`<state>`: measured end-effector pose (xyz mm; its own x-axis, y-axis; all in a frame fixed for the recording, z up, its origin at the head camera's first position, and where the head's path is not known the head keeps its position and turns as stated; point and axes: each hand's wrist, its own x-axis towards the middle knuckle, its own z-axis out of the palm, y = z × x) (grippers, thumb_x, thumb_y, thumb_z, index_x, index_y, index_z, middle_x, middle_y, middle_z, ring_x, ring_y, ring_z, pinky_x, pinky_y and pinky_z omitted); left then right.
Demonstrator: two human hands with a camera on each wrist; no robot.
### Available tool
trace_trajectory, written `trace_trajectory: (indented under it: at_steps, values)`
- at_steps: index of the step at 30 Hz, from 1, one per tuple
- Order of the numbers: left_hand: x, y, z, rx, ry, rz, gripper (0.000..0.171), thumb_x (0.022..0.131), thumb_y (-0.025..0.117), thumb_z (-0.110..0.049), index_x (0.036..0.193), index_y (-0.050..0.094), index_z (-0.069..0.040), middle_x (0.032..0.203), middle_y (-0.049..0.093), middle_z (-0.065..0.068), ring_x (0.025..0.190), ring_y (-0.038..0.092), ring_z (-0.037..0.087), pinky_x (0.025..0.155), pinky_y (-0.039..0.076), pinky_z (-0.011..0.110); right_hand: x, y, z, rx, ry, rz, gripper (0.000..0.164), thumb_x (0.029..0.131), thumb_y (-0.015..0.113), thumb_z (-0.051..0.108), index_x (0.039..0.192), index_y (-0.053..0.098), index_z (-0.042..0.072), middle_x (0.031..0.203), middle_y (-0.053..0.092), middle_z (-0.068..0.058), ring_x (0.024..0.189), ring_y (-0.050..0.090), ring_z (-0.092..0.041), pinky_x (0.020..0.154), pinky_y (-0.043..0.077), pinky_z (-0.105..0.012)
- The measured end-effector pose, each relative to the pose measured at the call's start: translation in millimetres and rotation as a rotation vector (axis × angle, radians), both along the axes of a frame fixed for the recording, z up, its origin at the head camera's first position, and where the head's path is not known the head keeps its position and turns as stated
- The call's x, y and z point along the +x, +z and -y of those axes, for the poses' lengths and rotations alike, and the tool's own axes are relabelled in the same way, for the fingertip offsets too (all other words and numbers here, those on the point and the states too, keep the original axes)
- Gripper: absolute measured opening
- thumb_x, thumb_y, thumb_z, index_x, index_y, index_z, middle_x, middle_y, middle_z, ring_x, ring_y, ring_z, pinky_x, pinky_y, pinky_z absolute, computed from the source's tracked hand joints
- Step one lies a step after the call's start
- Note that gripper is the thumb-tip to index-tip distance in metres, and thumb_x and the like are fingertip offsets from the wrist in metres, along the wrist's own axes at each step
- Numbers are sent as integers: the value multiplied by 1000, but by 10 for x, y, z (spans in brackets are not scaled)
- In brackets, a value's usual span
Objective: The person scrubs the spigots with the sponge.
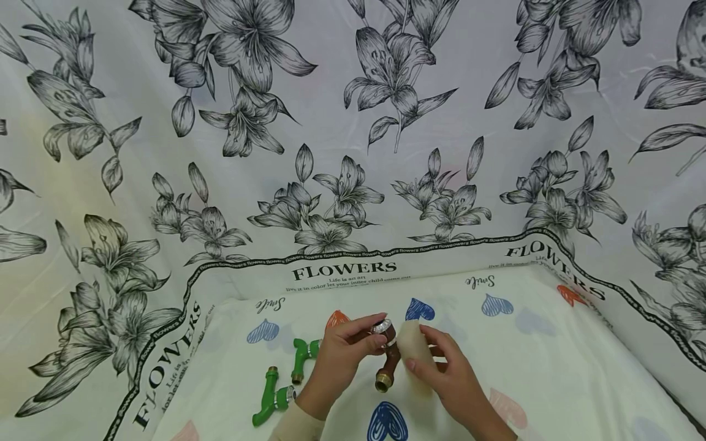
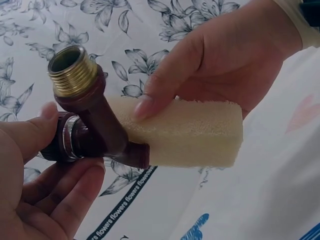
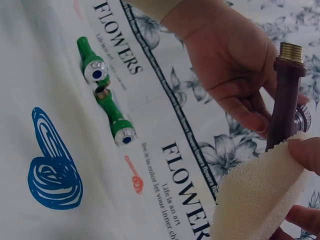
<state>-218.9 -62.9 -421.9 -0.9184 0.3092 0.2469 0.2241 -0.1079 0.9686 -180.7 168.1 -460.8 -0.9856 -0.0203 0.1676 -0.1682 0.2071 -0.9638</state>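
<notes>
A dark brown tap with a brass threaded end is held up over the cloth. My left hand pinches it by its silver-rimmed knob, thumb and fingers on opposite sides. In my right hand is a cream-coloured sponge block, gripped between thumb and fingers. The sponge touches the tap's body in the left wrist view, near its spout. From the right wrist view, the sponge covers the lower part of the tap, and the brass thread points up.
Two green taps lie on the white heart-patterned cloth, left of my left hand. Behind rises a white curtain printed with black flowers, its lettered border meeting the far edge of the cloth.
</notes>
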Motion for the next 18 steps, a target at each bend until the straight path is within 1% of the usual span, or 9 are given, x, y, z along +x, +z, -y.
trace_trajectory:
  at_steps: [5, 7, 10, 13, 16, 18]
  values:
    - [11, -29, -21, -7, 38, -28, 39, 99, 79, -3, 137, 74, 0, 124, 75, 18, 105, 75, 24, 89, 65, 39, 28, 7, 35, -18, 33, 41, 63, 97, 85, 32, 153, 60, 16, 137, 60, -5, 117, 59, -26, 96, 55, -41]
    - [13, -41, -30, -9, 62, -36, 39, 99, 79, -3, 138, 73, 1, 125, 75, 19, 105, 75, 24, 89, 64, 37, 51, 19, 69, -14, 51, 53, 64, 97, 85, 33, 154, 60, 18, 136, 60, -4, 117, 59, -26, 96, 56, -39]
    - [16, -56, -44, -6, 106, -32, 38, 100, 80, -3, 137, 75, 0, 126, 74, 20, 105, 75, 24, 89, 64, 36, 101, 56, 119, -3, 81, 48, 64, 98, 84, 33, 155, 58, 19, 139, 59, -4, 119, 59, -26, 96, 56, -35]
    - [12, -72, -50, -3, 135, -28, 37, 100, 79, -4, 136, 75, -1, 126, 74, 19, 107, 75, 25, 90, 64, 36, 151, 98, 146, -7, 140, 41, 63, 99, 83, 32, 156, 58, 20, 142, 58, -5, 122, 58, -28, 97, 56, -33]
    - [3, -82, -46, -11, 143, -31, 37, 100, 79, -5, 137, 75, -2, 125, 76, 17, 110, 76, 26, 90, 64, 35, 182, 122, 157, -6, 216, 22, 62, 99, 82, 30, 156, 58, 21, 142, 57, -5, 124, 56, -30, 99, 56, -34]
    - [-1, -86, -41, -13, 143, -34, 37, 100, 79, -5, 137, 75, -4, 123, 77, 15, 111, 76, 26, 90, 64, 34, 188, 125, 161, -10, 252, 6, 61, 99, 82, 29, 155, 59, 22, 141, 57, -4, 125, 55, -30, 100, 56, -35]
